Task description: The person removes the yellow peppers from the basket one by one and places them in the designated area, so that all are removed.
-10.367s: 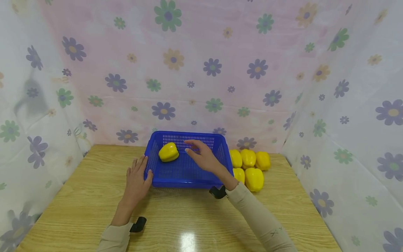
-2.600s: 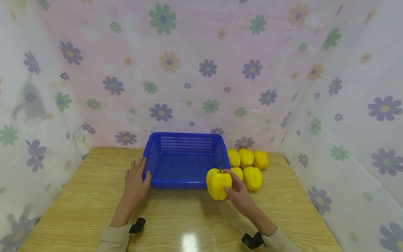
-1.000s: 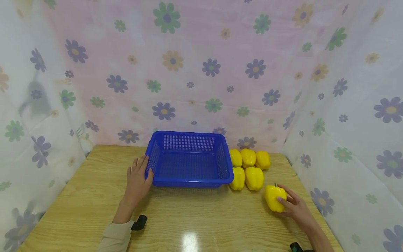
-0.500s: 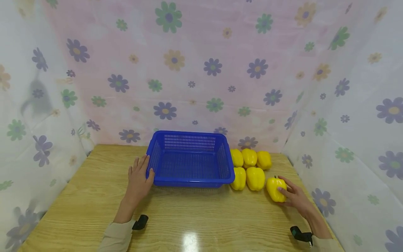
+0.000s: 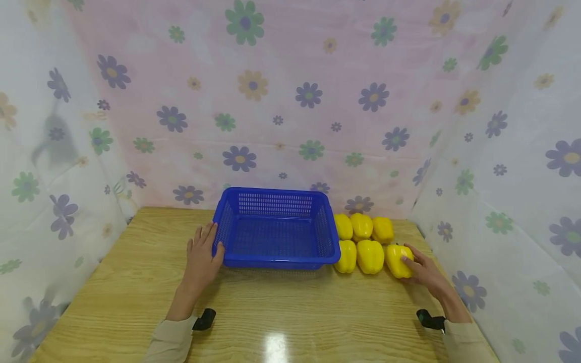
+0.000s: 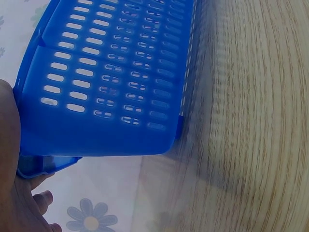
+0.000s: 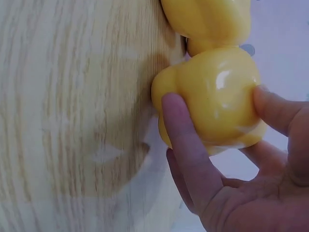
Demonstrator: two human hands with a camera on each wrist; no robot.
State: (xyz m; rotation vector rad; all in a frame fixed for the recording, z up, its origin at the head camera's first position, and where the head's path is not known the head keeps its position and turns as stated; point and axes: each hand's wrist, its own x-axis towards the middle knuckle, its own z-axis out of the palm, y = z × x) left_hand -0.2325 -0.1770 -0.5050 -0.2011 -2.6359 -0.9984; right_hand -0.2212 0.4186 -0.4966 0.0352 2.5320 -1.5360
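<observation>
At the right end of the front row, my right hand [image 5: 425, 269] holds a yellow bell pepper [image 5: 397, 262] upright, stem up, thumb on the near side and fingers round the far side. The right wrist view has the pepper [image 7: 219, 92] low by the wood, beside another pepper [image 7: 212, 19]. On the left, my left hand [image 5: 201, 257] rests on the left rim of a blue slotted plastic basket [image 5: 279, 262], fingers extended along it and thumb at the front corner. Its fingertips [image 6: 44, 199] show past the basket's rim in the left wrist view.
Several more yellow bell peppers stand right of the basket: a back row with a middle pepper [image 5: 362, 226], and a front row with a pepper [image 5: 370, 257] beside the held one. The wooden table [image 5: 290, 307] meets flowered curtains [image 5: 281, 101] at the back and sides.
Earlier a pepper lay in the basket; later my right hand held one by its front right corner. It has since carried it right, then back and down to the front row's end. Left hand unmoved.
</observation>
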